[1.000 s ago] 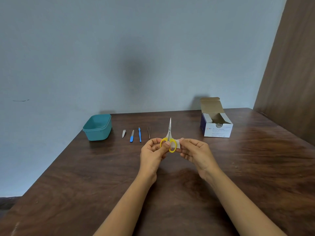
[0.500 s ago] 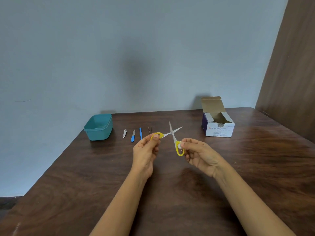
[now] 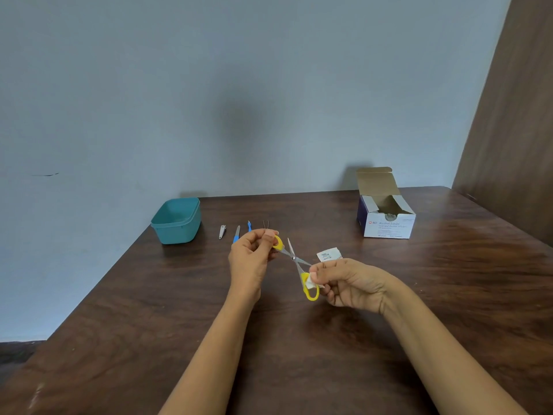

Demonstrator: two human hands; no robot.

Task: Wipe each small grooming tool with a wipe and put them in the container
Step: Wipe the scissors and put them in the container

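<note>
We're watching the right hand [image 3: 351,283] dropping lower, its grip pinching what looks like a wipe [image 3: 310,283] onto one scissors [image 3: 294,258] loop; the left hand [image 3: 251,260] is pinching the other.

A dark wooden desk [image 3: 143,324] meets a pale blue wall [image 3: 239,85] at 12 o'clock, a brown wood panel [image 3: 514,139] stands at 3 o'clock, and an open cardboard swab box [image 3: 389,229] sits at 2 o'clock.
</note>
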